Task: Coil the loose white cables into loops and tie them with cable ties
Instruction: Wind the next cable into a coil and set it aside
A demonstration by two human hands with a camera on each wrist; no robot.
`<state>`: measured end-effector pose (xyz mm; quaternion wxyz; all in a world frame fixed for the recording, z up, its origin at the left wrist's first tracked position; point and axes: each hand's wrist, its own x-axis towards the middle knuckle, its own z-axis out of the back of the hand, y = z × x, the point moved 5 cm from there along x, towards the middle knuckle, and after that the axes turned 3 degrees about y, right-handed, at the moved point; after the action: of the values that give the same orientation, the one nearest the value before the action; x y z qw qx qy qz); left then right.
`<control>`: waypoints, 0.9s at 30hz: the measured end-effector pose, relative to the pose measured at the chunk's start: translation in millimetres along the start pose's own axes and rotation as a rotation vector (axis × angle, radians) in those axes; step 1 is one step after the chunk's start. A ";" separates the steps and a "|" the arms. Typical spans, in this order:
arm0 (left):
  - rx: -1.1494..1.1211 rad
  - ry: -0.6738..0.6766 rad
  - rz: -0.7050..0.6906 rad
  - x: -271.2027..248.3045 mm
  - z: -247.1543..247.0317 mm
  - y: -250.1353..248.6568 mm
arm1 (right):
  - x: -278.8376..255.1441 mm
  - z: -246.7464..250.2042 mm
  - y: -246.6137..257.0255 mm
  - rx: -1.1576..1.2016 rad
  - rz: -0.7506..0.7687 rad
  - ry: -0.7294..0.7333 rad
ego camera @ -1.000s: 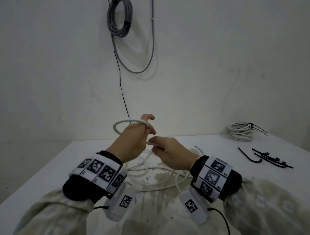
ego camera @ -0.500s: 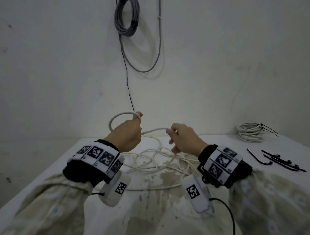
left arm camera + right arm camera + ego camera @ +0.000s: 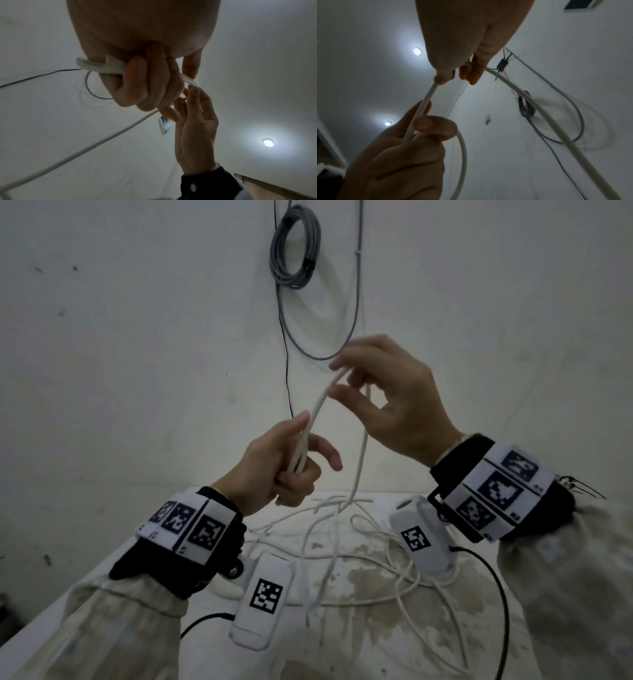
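Note:
The white cable [image 3: 317, 409] runs from my left hand [image 3: 298, 460] up to my right hand [image 3: 337, 381], then drops to a loose tangle [image 3: 342, 542] on the table. The left hand grips two strands of it in a curled fist at chest height. Higher and to the right, the right hand pinches the cable between thumb and fingertips. In the left wrist view the cable [image 3: 102, 67] crosses under the curled left fingers [image 3: 145, 81]. In the right wrist view it arcs [image 3: 530, 102] away from the right fingertips [image 3: 471, 75] and down to the left hand [image 3: 412, 142].
The stained white table [image 3: 376, 628] stands against a white wall. A grey cable coil [image 3: 294, 244] hangs on that wall above the hands. Black cable-tie tips [image 3: 582, 489] peek out behind my right wrist. A black cord [image 3: 496, 594] trails from the right wrist camera.
My right hand has risen up and away from the left, drawing a length of cable up with it. The left hand has turned and keeps its grip. The head view has tilted upward.

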<state>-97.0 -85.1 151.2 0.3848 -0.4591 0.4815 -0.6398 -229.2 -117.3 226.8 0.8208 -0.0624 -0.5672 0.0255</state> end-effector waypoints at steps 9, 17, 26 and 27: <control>-0.048 -0.222 -0.055 -8.0 16.3 1.0 | -12.8 -27.3 -58.5 -0.216 -0.327 0.221; -0.120 -0.279 0.058 -7.5 20.5 26.2 | 5.3 -14.2 -23.5 0.163 -0.287 0.198; -0.148 -0.173 0.227 -2.6 -2.6 43.2 | -30.8 -37.7 -17.6 0.031 -0.178 0.376; -0.121 -0.139 0.231 -2.9 -5.5 44.9 | -35.5 -42.0 -16.8 0.055 -0.186 0.429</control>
<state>-99.3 -91.8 106.4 0.4600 -0.4661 0.5411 -0.5276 -203.1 -141.0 181.4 0.9228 0.0085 -0.3822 -0.0490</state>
